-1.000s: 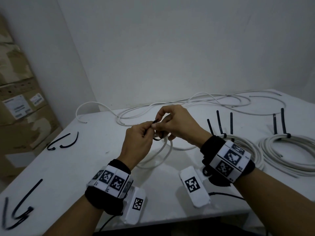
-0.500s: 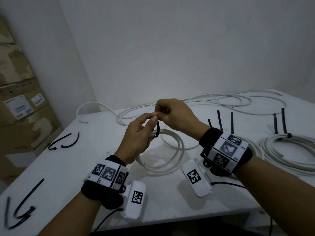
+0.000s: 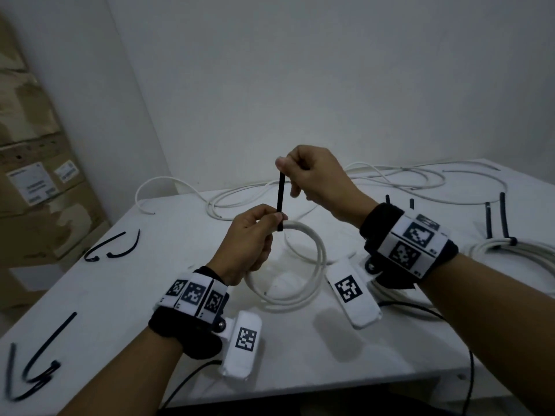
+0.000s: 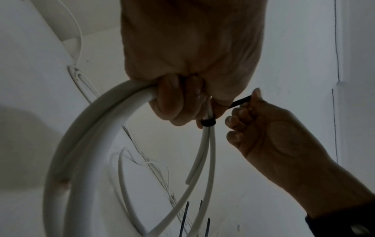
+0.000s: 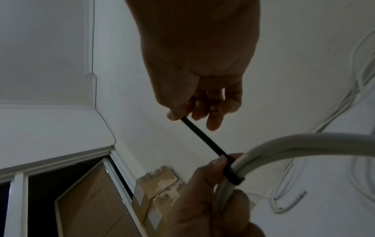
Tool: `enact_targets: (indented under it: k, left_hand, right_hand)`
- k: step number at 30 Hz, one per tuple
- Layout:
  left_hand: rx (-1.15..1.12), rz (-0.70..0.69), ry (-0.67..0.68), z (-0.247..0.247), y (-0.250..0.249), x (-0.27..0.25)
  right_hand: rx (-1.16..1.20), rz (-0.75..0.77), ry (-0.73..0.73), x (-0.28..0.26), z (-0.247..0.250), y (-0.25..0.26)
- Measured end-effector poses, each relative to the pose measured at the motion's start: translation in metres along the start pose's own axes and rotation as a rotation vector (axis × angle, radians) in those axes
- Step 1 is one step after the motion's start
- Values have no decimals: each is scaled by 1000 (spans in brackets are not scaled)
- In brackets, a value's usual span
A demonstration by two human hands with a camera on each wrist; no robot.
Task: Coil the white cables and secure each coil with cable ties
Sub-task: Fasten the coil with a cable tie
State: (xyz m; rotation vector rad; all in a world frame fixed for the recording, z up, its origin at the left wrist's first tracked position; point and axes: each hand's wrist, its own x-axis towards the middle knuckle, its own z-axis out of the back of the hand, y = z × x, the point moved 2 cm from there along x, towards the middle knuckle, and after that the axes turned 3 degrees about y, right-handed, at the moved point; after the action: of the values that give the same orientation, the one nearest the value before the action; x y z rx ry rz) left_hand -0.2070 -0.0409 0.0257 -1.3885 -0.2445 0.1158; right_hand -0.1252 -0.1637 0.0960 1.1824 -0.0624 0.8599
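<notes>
My left hand (image 3: 264, 223) grips a small white cable coil (image 3: 315, 265) held just above the white table (image 3: 180, 280). A black cable tie (image 3: 280, 199) is looped round the coil's strands beside my left fingers (image 4: 178, 102). My right hand (image 3: 295, 168) pinches the tie's tail and holds it straight up above the coil. In the left wrist view the tie's loop (image 4: 208, 123) sits tight on the white cable coil (image 4: 85, 136). The right wrist view shows the black cable tie (image 5: 202, 137) taut between my right hand (image 5: 182, 117) and the white cable coil (image 5: 284, 144).
Two tied coils (image 3: 516, 253) with upright black tie tails lie at the right. Loose white cable (image 3: 390, 181) sprawls across the table's back. Spare black ties lie at the left (image 3: 114, 247) and the front left (image 3: 33, 370). Cardboard boxes (image 3: 36, 181) stand left of the table.
My right hand has risen, drawing the tie's tail up and straight through its head. The loop round the coil has tightened. The left hand kept its hold on the coil.
</notes>
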Motion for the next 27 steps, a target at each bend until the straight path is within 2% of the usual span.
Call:
enact_targets:
  k: [3, 6, 11, 17, 24, 27]
  left_hand:
    - [-43, 18, 0, 3, 0, 4]
    - [-77, 23, -3, 4, 0, 5]
    - [-48, 31, 3, 3, 6, 4]
    - [-45, 25, 66, -8, 1, 0]
    - [-17, 72, 130, -11, -9, 0]
    - [-63, 75, 136, -8, -19, 2]
  right_hand:
    - [165, -64, 163, -10, -6, -6]
    - [152, -5, 218, -17, -14, -16]
    - [-81, 80, 121, -18, -19, -26]
    - [-215, 46, 24, -5, -12, -17]
    - [-138, 15, -70, -3, -10, -11]
    - [63, 9, -83, 0, -1, -12]
